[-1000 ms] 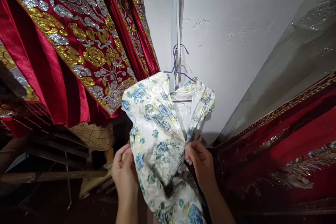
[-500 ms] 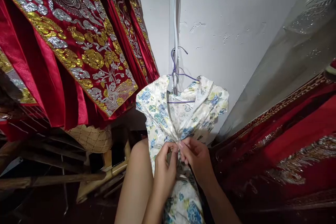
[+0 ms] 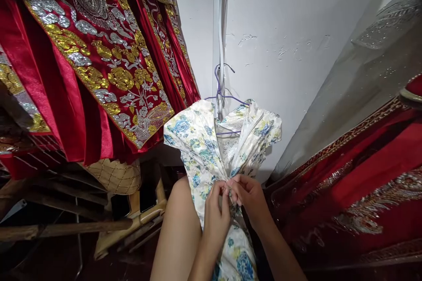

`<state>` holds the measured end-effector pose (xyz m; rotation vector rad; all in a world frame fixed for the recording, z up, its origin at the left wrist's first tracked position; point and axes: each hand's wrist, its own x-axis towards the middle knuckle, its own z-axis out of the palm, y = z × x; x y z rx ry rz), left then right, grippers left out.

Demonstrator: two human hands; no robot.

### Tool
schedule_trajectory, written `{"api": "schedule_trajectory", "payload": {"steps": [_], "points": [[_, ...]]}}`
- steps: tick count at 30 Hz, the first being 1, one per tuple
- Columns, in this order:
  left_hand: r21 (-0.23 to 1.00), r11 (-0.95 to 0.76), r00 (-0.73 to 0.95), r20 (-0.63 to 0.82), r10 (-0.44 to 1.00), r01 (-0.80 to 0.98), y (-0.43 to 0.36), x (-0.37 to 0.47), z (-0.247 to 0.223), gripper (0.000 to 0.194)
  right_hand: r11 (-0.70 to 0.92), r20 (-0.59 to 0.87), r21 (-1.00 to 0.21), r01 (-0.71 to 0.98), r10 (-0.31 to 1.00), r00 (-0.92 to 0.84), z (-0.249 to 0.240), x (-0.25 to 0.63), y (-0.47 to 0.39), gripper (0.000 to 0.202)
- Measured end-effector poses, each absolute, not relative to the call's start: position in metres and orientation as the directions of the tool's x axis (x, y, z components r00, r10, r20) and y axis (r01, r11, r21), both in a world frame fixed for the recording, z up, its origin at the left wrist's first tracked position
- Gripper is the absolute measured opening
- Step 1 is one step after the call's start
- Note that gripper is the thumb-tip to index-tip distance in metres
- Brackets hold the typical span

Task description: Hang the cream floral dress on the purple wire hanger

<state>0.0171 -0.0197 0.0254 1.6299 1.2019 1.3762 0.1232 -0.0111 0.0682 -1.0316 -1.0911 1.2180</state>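
A white dress (image 3: 198, 149) with blue and yellow flowers hangs on a thin purple hanger (image 3: 227, 96) in front of the wall. Its neckline comes together in a V at the waist. There my left hand (image 3: 219, 204) pinches the front edge of the cloth from the left side. Close against it, my right hand (image 3: 245, 191) pinches the other front edge, fingers curled. The fingertips of both hands nearly touch. Whatever small part lies between them is hidden. The skirt of the dress hangs down between my forearms.
Red satin garments (image 3: 121, 74) with gold and silver embroidery hang at the left. Below them stands a bamboo frame (image 3: 141, 219) by my bare knee (image 3: 181, 210). Red beaded cloth (image 3: 379, 184) under clear plastic is at the right. A metal pole (image 3: 220, 22) runs up the white wall (image 3: 280, 17).
The dress's shoulders have shifted slightly left and down in view, and the hanger tilts differently. My left hand has moved a little right. Both hands keep their pinch at the waist.
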Motion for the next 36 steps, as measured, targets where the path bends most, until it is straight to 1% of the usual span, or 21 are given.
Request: {"api": "schedule_trajectory", "payload": {"steps": [2, 5, 7, 10, 13, 16, 17, 19, 21, 22, 23, 25, 27, 28, 30, 31, 32, 33, 34, 35, 36], "points": [[0.915, -0.325, -0.003, 0.335, 0.942, 0.238, -0.019, 0.021, 0.012, 0.02, 0.088, 0.082, -0.984, -0.153, 0.996, 0.044, 0.078, 0.128, 0.001, 0.034], [0.92, -0.286, -0.041, 0.307, 0.951, 0.267, -0.012, 0.026, -0.008, 0.02, 0.125, 0.119, -0.987, -0.102, 0.991, 0.061, 0.112, 0.133, 0.031, 0.03], [0.918, -0.278, -0.049, 0.304, 0.952, 0.284, -0.007, 0.028, -0.018, 0.02, 0.163, 0.16, -0.974, -0.159, 0.987, 0.028, 0.143, 0.135, 0.055, 0.021], [0.911, -0.283, -0.02, 0.303, 0.953, 0.3, -0.001, 0.031, -0.028, 0.022, 0.277, 0.283, -0.93, -0.24, 0.959, 0.014, 0.186, 0.136, 0.083, 0.016], [0.911, -0.275, 0.018, 0.283, 0.959, 0.308, -0.001, 0.03, -0.031, 0.025, 0.365, 0.368, -0.886, -0.286, 0.929, 0.047, 0.204, 0.134, 0.096, 0.015], [0.913, -0.289, 0.074, 0.28, 0.957, 0.287, 0.003, 0.022, -0.015, 0.024, 0.374, 0.372, -0.882, -0.287, 0.926, 0.066, 0.199, 0.132, 0.095, 0.014], [0.911, -0.311, 0.085, 0.3, 0.95, 0.272, 0.007, 0.017, -0.002, 0.023, 0.38, 0.375, -0.882, -0.279, 0.924, 0.071, 0.196, 0.132, 0.094, 0.013], [0.888, -0.391, 0.067, 0.386, 0.92, 0.242, 0.02, 0.007, 0.034, 0.019, 0.393, 0.386, -0.886, -0.246, 0.919, 0.079, 0.19, 0.132, 0.089, 0.011], [0.827, -0.515, -0.038, 0.536, 0.843, 0.226, 0.04, -0.004, 0.081, 0.018, 0.409, 0.402, -0.889, -0.207, 0.913, 0.074, 0.189, 0.134, 0.085, 0.01], [0.773, -0.586, -0.051, 0.614, 0.788, 0.244, 0.052, -0.008, 0.106, 0.021, 0.419, 0.414, -0.889, -0.188, 0.908, 0.066, 0.189, 0.134, 0.084, 0.01], [0.7, -0.657, -0.042, 0.693, 0.72, 0.282, 0.065, -0.011, 0.129, 0.025, 0.431, 0.428, -0.886, -0.17, 0.902, 0.055, 0.191, 0.134, 0.083, 0.011], [0.537, -0.758, 0.063, 0.799, 0.598, 0.371, 0.087, -0.013, 0.166, 0.027, 0.457, 0.458, -0.877, -0.151, 0.888, 0.03, 0.192, 0.135, 0.085, 0.014], [0.399, -0.794, 0.186, 0.83, 0.525, 0.459, 0.103, -0.01, 0.188, 0.018, 0.474, 0.475, -0.872, -0.123, 0.88, 0.022, 0.189, 0.134, 0.092, 0.018], [0.339, -0.797, 0.229, 0.836, 0.499, 0.5, 0.107, -0.009, 0.194, 0.017, 0.477, 0.476, -0.874, -0.093, 0.879, 0.034, 0.184, 0.134, 0.096, 0.02], [0.265, -0.782, 0.243, 0.852, 0.464, 0.564, 0.112, -0.009, 0.2, 0.019, 0.465, 0.464, -0.885, 0.003, 0.882, 0.081, 0.168, 0.134, 0.107, 0.02], [0.28, -0.768, 0.195, 0.865, 0.462, 0.576, 0.114, -0.013, 0.201, 0.019, 0.445, 0.449, -0.894, 0.058, 0.888, 0.102, 0.157, 0.135, 0.112, 0.02], [0.349, -0.753, 0.093, 0.875, 0.475, 0.558, 0.117, -0.021, 0.202, 0.017, 0.418, 0.428, -0.903, 0.101, 0.897, 0.113, 0.146, 0.135, 0.115, 0.019], [0.455, -0.734, -0.051, 0.864, 0.501, 0.505, 0.12, -0.032, 0.203, 0.016, 0.389, 0.402, -0.913, 0.123, 0.909, 0.112, 0.135, 0.135, 0.117, 0.019], [0.571, -0.705, -0.212, 0.817, 0.536, 0.42, 0.125, -0.046, 0.203, 0.015, 0.362, 0.375, -0.924, 0.126, 0.922, 0.1, 0.125, 0.136, 0.117, 0.019], [0.692, -0.672, -0.383, 0.714, 0.586, 0.264, 0.13, -0.062, 0.202, 0.013, 0.339, 0.35, -0.934, 0.115, 0.933, 0.087, 0.116, 0.137, 0.115, 0.019], [0.746, -0.642, -0.46, 0.639, 0.616, 0.178, 0.136, -0.078, 0.199, 0.016, 0.322, 0.33, -0.942, 0.097, 0.941, 0.077, 0.109, 0.137, 0.112, 0.019]]}}
